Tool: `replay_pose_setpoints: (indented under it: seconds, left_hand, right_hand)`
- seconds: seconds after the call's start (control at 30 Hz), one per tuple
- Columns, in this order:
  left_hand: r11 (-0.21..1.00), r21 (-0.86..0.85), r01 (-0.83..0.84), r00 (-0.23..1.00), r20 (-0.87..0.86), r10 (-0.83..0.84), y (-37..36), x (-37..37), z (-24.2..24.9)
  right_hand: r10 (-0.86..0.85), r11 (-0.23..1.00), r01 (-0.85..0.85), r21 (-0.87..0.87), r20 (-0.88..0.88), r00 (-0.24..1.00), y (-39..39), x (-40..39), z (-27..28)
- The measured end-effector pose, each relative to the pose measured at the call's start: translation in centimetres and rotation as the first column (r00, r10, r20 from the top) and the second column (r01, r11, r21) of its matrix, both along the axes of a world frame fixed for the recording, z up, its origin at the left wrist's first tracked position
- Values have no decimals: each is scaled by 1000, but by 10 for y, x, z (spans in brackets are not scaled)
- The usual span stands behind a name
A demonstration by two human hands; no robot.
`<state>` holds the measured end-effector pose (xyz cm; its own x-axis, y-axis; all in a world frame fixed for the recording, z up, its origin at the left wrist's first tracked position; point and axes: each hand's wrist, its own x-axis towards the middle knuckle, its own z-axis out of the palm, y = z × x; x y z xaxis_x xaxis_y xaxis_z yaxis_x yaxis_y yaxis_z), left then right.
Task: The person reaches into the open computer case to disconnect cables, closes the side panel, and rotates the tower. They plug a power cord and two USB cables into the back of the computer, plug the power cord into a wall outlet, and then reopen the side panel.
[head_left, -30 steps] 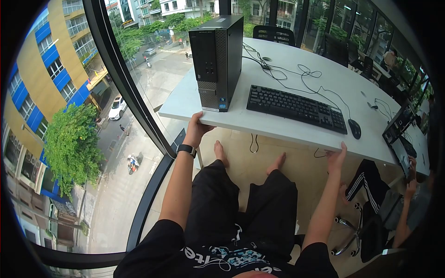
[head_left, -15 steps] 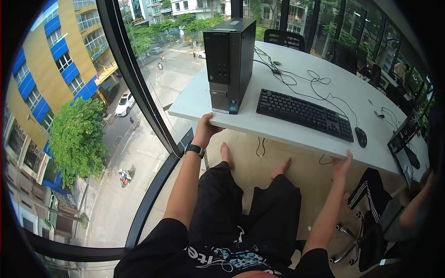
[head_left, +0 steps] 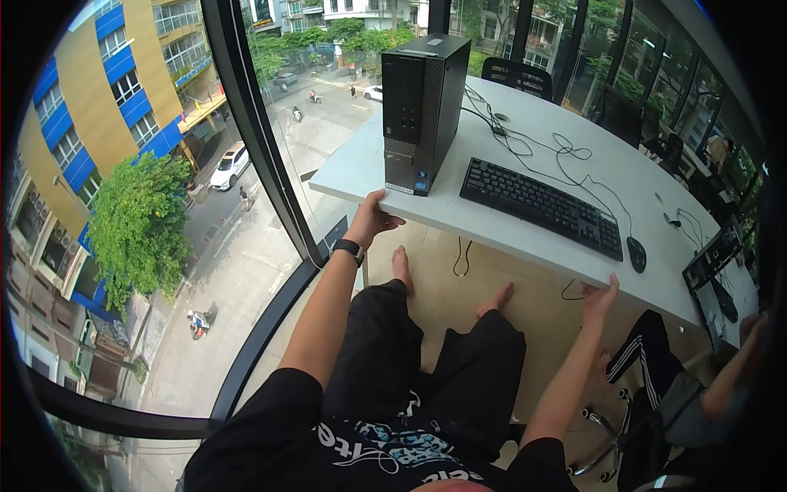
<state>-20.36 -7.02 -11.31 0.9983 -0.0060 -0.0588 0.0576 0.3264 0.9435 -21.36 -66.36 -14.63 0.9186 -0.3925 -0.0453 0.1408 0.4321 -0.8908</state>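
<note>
My left hand (head_left: 370, 220), with a dark band on its wrist, grips the near edge of the white table (head_left: 344, 170), thumb on top and fingers underneath. Just above it a black computer tower (head_left: 420, 123) stands upright at the table's left end. Farther right, my right hand (head_left: 599, 297) holds the same edge, its thumb against the rim. Between and beyond the hands lies a black keyboard (head_left: 541, 205), angled along the edge. A black mouse (head_left: 636, 254) rests at the keyboard's right end.
Thin black cables (head_left: 566, 149) run loosely over the tabletop. An office chair (head_left: 516, 75) stands behind it. At the right sits another person (head_left: 689, 402), near a monitor (head_left: 711, 254) and a wheeled chair base (head_left: 611, 435). Tall windows (head_left: 262, 139) border the left side.
The camera view has shifted slightly, so the tower and table's left end appear farther right. Both hands still hold the table edge. The tower, keyboard and mouse keep their places on the table.
</note>
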Motion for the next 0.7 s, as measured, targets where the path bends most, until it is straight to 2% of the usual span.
replay_pose_setpoints:
  seconds: [0.07, 0.4, 0.57, 0.7]
  left_hand:
    - [999, 23, -29, 997, -75, 31, -3, -6, 11]
    - [989, 40, -145, 986, -79, 148, -11, -7, 13]
    - [984, 0, -176, 982, -74, 175, -10, -9, 12]
    - [984, -17, -178, 984, -19, 178, -8, -6, 5]
  right_hand:
    - [25, 1000, -25, 7, 22, 999, -2, 3, -3]
    - [105, 994, -103, -45, 38, 994, -6, 3, -3]
    - [26, 1000, -26, -11, -1, 1000, -9, 7, -7]
    - [27, 1000, -27, -1, -21, 999, -8, 3, -7]
